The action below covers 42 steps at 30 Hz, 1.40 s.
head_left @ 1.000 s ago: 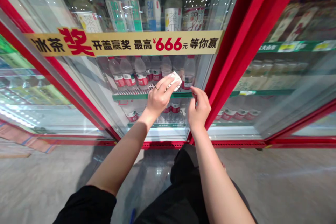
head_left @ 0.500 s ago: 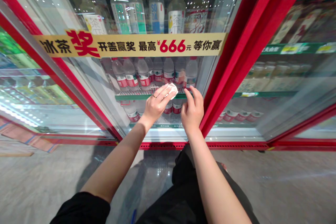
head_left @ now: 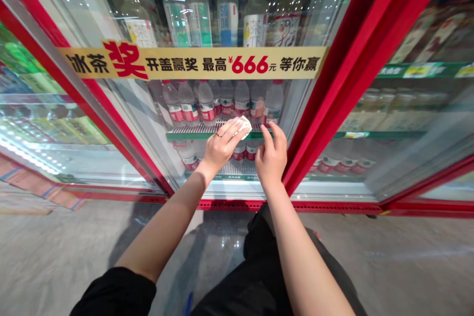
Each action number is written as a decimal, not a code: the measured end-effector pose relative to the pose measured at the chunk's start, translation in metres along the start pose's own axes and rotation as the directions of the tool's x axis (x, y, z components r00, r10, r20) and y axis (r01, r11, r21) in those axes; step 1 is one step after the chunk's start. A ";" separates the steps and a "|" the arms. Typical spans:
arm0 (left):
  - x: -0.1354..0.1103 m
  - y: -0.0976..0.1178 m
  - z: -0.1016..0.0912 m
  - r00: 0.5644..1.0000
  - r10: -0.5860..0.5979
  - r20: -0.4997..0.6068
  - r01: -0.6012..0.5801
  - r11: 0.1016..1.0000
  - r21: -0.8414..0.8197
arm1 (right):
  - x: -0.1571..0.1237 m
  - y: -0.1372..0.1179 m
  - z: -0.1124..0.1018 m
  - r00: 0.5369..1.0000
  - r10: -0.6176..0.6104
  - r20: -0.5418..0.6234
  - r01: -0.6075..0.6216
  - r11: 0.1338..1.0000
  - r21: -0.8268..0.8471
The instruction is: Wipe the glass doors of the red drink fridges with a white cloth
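Note:
My left hand (head_left: 221,147) is closed on a crumpled white tissue (head_left: 244,127), which shows past my fingertips. A ring sits on one of its fingers. The hand is in front of a fridge's glass door (head_left: 225,185); I cannot tell whether the tissue touches the glass. To its right, my right hand (head_left: 272,153) is raised with thumb and fingers apart and slightly bent, holding nothing visible. It is close to the door's red frame (head_left: 314,108). Behind the glass stand several water bottles (head_left: 206,101) with red and white labels, partly hidden by my hands.
A yellow promotional strip (head_left: 215,63) runs across the door above my hands. Soda bottles (head_left: 227,12) stand on the upper shelf. More red-framed fridge doors flank this one. Cartons (head_left: 44,185) lie at the lower left, and grey floor (head_left: 388,256) stretches below.
The fridge and its strip have shifted slightly right in view as the camera turned. My hands keep almost the same pose, with the tissue still in my left hand.

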<state>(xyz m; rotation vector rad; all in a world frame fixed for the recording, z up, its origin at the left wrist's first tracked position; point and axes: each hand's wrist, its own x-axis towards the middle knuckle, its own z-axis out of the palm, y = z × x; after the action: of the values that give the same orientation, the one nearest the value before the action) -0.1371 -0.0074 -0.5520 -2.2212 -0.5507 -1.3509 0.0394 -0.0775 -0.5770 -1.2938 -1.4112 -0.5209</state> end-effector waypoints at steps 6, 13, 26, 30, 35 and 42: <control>0.016 -0.004 -0.010 0.994 0.017 -0.104 -0.009 0.997 0.082 | -0.001 0.000 0.000 1.000 0.007 0.010 -0.007 1.000 -0.001; 0.038 0.001 0.001 0.994 -0.062 -0.085 0.063 0.998 0.010 | -0.001 0.002 0.003 0.999 -0.025 -0.029 0.025 1.000 0.001; 0.041 -0.010 -0.012 0.973 -0.129 -0.190 0.136 0.990 0.026 | -0.001 -0.002 0.002 0.999 -0.015 -0.036 0.014 1.000 -0.010; 0.043 -0.005 -0.003 0.988 -0.078 -0.130 0.084 0.996 0.042 | -0.001 0.000 0.003 1.000 -0.003 -0.017 0.003 1.000 0.007; 0.013 -0.001 -0.009 0.997 -0.051 -0.058 0.054 0.997 0.057 | -0.001 -0.001 0.002 1.000 0.000 -0.023 0.000 1.000 -0.005; 0.025 -0.011 -0.014 0.978 -0.149 -0.144 0.152 0.988 0.007 | 0.000 -0.003 0.002 0.999 -0.004 -0.037 0.005 1.000 0.016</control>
<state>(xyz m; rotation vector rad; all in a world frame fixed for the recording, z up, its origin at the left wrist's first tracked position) -0.1422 -0.0048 -0.5219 -2.0829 -0.6871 -1.5610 0.0356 -0.0767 -0.5765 -1.2629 -1.3853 -0.5331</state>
